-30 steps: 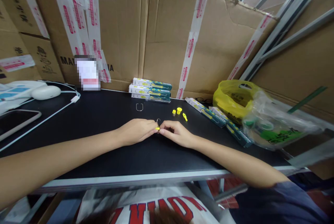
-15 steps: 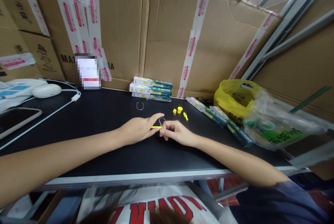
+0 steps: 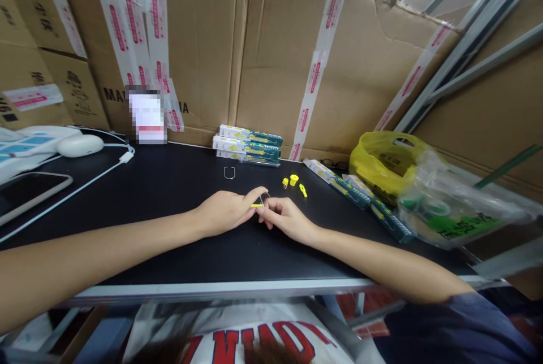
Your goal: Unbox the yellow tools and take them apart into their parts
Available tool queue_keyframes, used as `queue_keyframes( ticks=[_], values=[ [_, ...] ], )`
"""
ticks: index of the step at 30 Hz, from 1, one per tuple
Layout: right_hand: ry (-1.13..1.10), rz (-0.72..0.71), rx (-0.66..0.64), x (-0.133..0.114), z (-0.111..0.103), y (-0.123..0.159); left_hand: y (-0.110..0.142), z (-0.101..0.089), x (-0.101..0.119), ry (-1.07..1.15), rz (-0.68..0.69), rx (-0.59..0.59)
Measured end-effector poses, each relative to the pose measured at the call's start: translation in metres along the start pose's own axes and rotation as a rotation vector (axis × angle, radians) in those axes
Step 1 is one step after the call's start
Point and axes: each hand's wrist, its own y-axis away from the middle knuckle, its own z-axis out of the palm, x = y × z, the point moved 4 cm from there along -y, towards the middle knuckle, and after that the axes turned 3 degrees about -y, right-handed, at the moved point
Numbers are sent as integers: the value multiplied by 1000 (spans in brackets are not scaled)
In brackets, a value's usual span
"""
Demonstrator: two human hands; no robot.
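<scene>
My left hand (image 3: 229,209) is closed on a thin yellow rod (image 3: 255,205), most of which its fingers hide. Facing it, my right hand (image 3: 287,218) pinches a bent metal wire (image 3: 262,199) against the rod's end. The left thumb reaches over to the top of the wire's curve. Just beyond my hands lie a small yellow cap with a spring (image 3: 285,183), a yellow flanged piece (image 3: 294,180) and a narrow yellow part (image 3: 302,190). A U-shaped metal wire (image 3: 229,173) lies flat on the black table (image 3: 178,183).
Printed slim boxes (image 3: 248,146) are stacked at the back, with more boxes (image 3: 339,183) to the right. Beside those sit a yellow plastic bag (image 3: 373,169) and a clear bag (image 3: 449,211). A phone (image 3: 148,118), a white case (image 3: 80,146) and a cable (image 3: 102,172) occupy the left.
The left thumb has come down onto the wire's curve, and the hands are slightly closer together. The whole view has shifted a little.
</scene>
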Motion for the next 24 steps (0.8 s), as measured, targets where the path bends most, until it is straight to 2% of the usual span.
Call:
queue_keyframes(
  ticks=[7, 13, 17, 21, 24],
  values=[
    [-39, -50, -44, 2, 1, -13, 0, 1, -5, 0, -63, -15],
    [-100, -55, -82, 0, -2, -16, 0, -1, -5, -29, -59, 41],
    [-113, -30, -96, 1, -6, -15, -1, 1, -8, -27, -102, 70],
    [-124, 4, -73, 2, -9, -15, -3, 6, -11, -40, -110, 35],
    [-54, -25, -56, 1, -9, -15, -2, 8, -11, -71, -74, 12]
  ],
)
